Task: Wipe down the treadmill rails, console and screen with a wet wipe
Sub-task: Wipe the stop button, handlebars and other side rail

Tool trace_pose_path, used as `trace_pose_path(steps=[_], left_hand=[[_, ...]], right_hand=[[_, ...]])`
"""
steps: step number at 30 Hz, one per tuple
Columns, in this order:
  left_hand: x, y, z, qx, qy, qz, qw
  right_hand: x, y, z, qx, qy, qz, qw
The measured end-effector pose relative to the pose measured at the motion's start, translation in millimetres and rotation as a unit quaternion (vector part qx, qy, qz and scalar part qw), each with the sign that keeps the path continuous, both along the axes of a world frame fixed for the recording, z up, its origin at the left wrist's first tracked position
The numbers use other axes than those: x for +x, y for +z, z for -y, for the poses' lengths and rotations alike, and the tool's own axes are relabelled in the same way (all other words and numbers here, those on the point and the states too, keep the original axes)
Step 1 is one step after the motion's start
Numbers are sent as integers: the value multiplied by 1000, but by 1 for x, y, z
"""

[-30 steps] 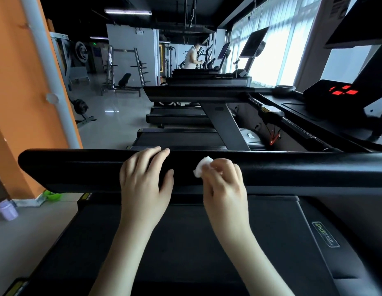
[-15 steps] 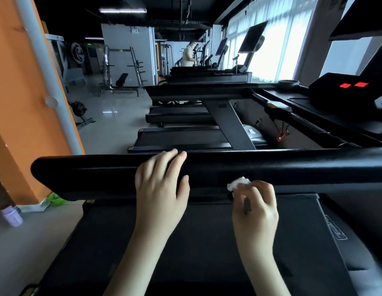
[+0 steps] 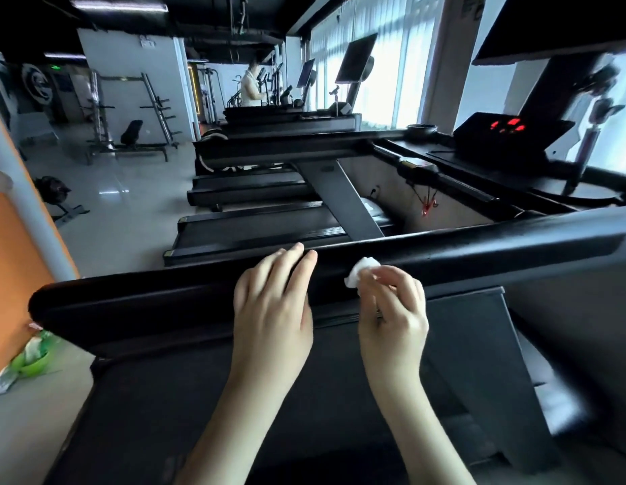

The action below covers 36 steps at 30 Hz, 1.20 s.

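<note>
While the rail [image 3: 147, 302] is being wiped, the belt [image 3: 304, 397] is seen below it, nearest the camera. Left hand [image 3: 271, 309] is laid flat on the rail, fingers straight and close together, nothing held. Right hand [image 3: 392, 309] is set just right of it; the wipe [image 3: 361, 272] is pinched in curled fingers and pressed to the rail's near face. Beyond the rail, the console [image 3: 511, 134] and screen [image 3: 549, 26] are seen, well apart from the wipe. Judged: rail step in hand, early; remaining rails, console and screen are left.
</note>
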State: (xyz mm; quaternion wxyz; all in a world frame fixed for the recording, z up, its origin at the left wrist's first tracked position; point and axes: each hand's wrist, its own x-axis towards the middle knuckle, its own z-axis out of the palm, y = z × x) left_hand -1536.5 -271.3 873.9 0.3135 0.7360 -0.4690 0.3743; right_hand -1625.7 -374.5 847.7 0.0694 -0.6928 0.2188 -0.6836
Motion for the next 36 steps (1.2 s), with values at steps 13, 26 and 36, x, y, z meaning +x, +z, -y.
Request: trace_pose_path(steps=[13,26,36], left_hand=[[9,3,-19,-10,67,-21,998],[15,-5,-19,-37,58,3,998],[17,-6,-20,-31,37,12,999]], right_hand=[[25,84,14,90,-55,-273,956],[18,91,9,121,-24,-312,942],[2,47,-13,120,39,-125,984]])
